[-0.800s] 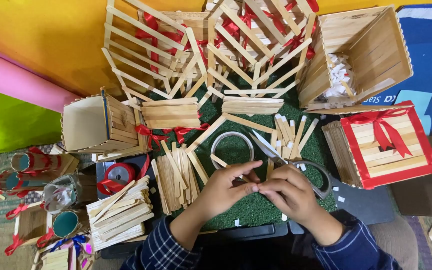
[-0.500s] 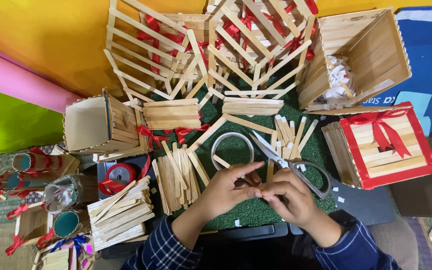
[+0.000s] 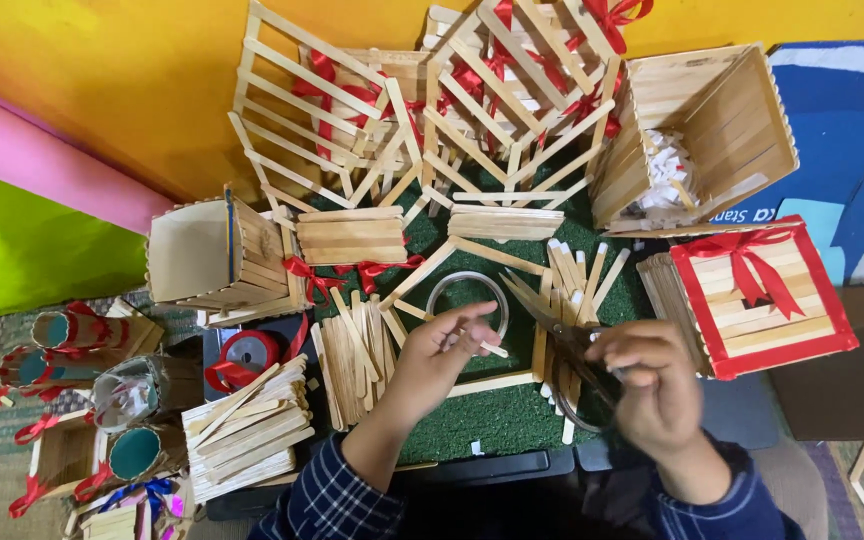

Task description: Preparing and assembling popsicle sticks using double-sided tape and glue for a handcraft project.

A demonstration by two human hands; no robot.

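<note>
Step in hand looks like trimming: left hand (image 3: 442,355) pinches a thin pale wooden craft stick (image 3: 488,347) between fingertips, closed on it, stick poking out toward 3 o'clock. Right hand (image 3: 652,385) is curled shut around grey metal scissors (image 3: 564,345), blades pointing toward 10 o'clock at the stick, tips near it but apart; hand is blurred, so whether the blades are open I cannot tell.

Judging from this, the next move calls for bringing stick and blades together squarely, with the stick held firm close to the cut point.

The stick is short, flat, plain light wood, held above the green turf-like mat (image 3: 492,420) on the table, just at 5 o'clock of a clear round plastic ring (image 3: 467,300) lying on the mat.

Around: loose pile of the same sticks (image 3: 357,360) at 9 o'clock of the left hand, stacked stick bundle (image 3: 247,425) further toward 8 o'clock, red ribbon spool (image 3: 247,352), red-edged stick box with a red bow (image 3: 757,295) at 2 o'clock of the right hand, open stick-built box (image 3: 742,120) at 1 o'clock.
</note>
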